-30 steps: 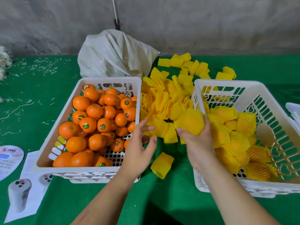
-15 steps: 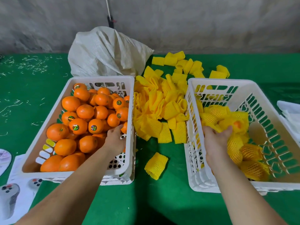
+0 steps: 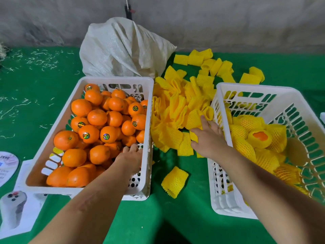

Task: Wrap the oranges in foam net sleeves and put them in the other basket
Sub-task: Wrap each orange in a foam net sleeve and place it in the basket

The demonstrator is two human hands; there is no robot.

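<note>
Fingers of right hand [image 3: 209, 138] spread over heap of loose foam net sleeves [image 3: 177, 111] between baskets, tips touching sleeves, nothing clearly pinched. Left hand [image 3: 129, 158] down in left basket [image 3: 114, 80] among bare oranges [image 3: 98, 118], fingertips curled against fruit near right wall; grip hidden, cannot tell. Wrapped oranges [image 3: 260, 138] piled in right basket [image 3: 255, 88]. One stray sleeve [image 3: 175, 182] on green cloth [image 3: 35, 81] nearer body. White sack [image 3: 123, 50] behind.
</note>
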